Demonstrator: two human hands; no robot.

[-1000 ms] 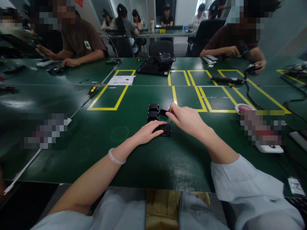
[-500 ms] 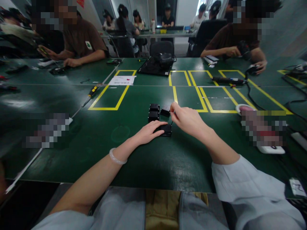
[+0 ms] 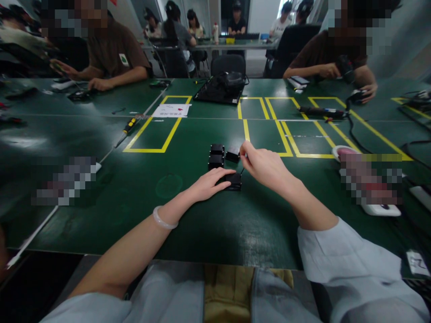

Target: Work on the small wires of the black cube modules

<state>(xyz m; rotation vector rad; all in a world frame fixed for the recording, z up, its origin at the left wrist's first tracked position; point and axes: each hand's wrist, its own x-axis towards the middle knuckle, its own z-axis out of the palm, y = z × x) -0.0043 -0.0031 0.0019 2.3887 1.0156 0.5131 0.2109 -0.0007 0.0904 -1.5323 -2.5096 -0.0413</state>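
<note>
My left hand grips a small black block on the green table, its thumb and fingers on the block's left part. My right hand is closed in a pinch above and to the right of that block. A thin dark rod runs down from its fingers to the block's right edge; the rod's upper part is hidden by the fingers. Just beyond, a black block with a grey top lies close to the right fingertips. Two more black blocks stand in a line beyond my left fingers.
Yellow tape rectangles mark the green table. A yellow-black screwdriver and a white paper lie at left. At the back rests a black panel; a black cylindrical tool lies at right. Co-workers sit opposite.
The view has shifted very slightly. Both hands keep almost the same place on and beside the block, and the rod leans slightly more to the right.
</note>
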